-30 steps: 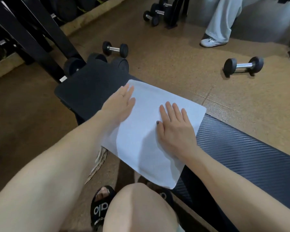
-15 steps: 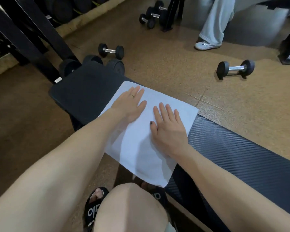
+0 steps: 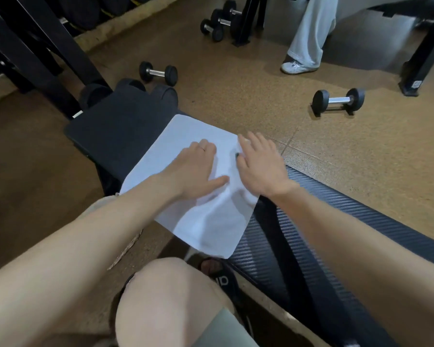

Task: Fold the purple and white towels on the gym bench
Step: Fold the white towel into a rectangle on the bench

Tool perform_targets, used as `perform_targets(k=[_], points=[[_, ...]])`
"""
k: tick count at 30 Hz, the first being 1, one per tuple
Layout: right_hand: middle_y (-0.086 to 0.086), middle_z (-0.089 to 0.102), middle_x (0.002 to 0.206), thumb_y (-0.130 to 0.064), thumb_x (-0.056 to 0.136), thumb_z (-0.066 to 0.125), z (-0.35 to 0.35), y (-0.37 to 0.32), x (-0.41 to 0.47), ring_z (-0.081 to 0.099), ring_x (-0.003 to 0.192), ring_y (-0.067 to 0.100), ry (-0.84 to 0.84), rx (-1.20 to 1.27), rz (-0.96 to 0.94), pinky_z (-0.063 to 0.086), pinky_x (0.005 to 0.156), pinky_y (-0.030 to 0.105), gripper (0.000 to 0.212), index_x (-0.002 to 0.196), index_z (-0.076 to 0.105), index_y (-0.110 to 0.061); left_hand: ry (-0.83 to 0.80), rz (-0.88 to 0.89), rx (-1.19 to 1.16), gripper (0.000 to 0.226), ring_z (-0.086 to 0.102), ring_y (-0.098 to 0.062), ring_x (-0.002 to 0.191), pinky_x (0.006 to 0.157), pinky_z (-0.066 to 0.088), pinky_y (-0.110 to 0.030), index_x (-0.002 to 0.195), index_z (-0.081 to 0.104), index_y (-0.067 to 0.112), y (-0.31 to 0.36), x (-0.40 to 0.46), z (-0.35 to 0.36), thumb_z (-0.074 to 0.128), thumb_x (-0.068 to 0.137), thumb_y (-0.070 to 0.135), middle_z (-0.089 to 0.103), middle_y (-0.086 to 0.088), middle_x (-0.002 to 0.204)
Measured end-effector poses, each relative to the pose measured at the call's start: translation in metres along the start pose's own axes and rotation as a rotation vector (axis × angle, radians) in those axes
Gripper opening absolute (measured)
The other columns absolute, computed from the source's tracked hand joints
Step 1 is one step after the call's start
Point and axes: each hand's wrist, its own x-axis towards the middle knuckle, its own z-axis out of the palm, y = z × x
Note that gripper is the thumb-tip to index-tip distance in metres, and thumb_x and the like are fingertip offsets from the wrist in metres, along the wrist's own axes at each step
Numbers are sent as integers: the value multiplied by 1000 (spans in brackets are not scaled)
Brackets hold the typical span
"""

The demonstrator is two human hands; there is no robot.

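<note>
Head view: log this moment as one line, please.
stage: smoothing | white towel flat across bench | left hand pressing towel | right hand at its far edge | purple towel: unseen

White towel [image 3: 186, 156]: plain, unpatterned, with soft grey shading in its creases. Worktop [image 3: 115, 128]: matte black padding at the far section; the nearer section [image 3: 361, 221] is dark grey to black with a fine diagonal carbon-weave pattern. Floor [image 3: 261, 91]: tan-brown, finely speckled like cork, crossed by thin dark seam lines. Dumbbells [image 3: 338, 100]: black heads on bright chrome handles. Rack frame [image 3: 48, 46]: black. Sandal [image 3: 219, 279]: black with pale lettering on the strap. Bystander's trousers [image 3: 311, 28]: pale grey; shoe [image 3: 295, 67]: white. Thumbnail of right hand [image 3: 261, 166]: dark polish. Left hand [image 3: 193, 171]: thin pale ring.
</note>
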Motion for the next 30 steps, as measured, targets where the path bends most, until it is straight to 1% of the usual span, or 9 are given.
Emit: perform_targets(k=[2,4,7,10,14,17,23,25,30], points=[[17,33,158,-44,100,16,-2,24,-2,26,148,35,-117,-93,89,21,120,51,65,155,30,-13,-96,121,23,60,45,-24,99,84,39,-39,112,43,14,24,-29,-4,56,90,68,44,-3,114],[21,45,148,-44,104,22,-5,43,-6,37,140,37,-204,-105,185,29,114,49,58,149,36,-11,-215,211,17,57,41,-20,90,75,35,-37,98,36,19,43,-50,-1,61,86,69,43,0,104],[22,63,116,-42,102,39,-16,55,-5,58,109,41,-166,106,314,48,88,46,46,124,52,-3,-321,282,85,61,46,-21,85,70,37,-36,91,37,21,63,-72,8,69,78,71,49,0,104],[19,63,121,-34,96,57,-26,55,-6,59,113,39,-102,341,410,49,89,41,50,136,51,-4,-345,260,224,61,48,-23,80,69,39,-36,85,42,19,81,-82,11,69,75,74,55,-1,102],[11,62,122,-16,88,65,-38,55,-1,58,114,30,-72,510,532,49,93,37,46,132,57,-8,-341,171,279,36,48,-29,73,67,40,-34,67,36,17,97,-91,13,59,90,31,52,-1,86],[8,67,99,-9,80,63,-41,55,5,61,95,27,-105,560,580,52,83,36,19,98,70,-9,-309,108,281,23,49,-30,73,65,38,-35,70,42,14,101,-99,17,50,91,19,47,-3,82],[8,47,70,-5,78,58,-46,49,12,44,72,23,-208,543,591,37,63,31,13,69,51,-13,-291,54,170,15,55,-30,86,70,35,-36,102,54,13,99,-111,18,42,100,21,58,-8,103],[7,45,65,-1,78,56,-51,50,17,43,71,25,-164,503,558,37,60,31,24,61,43,-12,-287,20,32,8,52,-28,84,70,35,-35,95,48,16,91,-115,5,42,99,19,50,-3,94],[9,59,75,-3,94,48,-72,33,41,52,58,22,-141,771,503,42,52,29,18,82,51,-16,-234,-99,-405,23,49,-17,77,63,36,-29,78,45,19,46,-125,-36,55,98,25,54,6,79]])
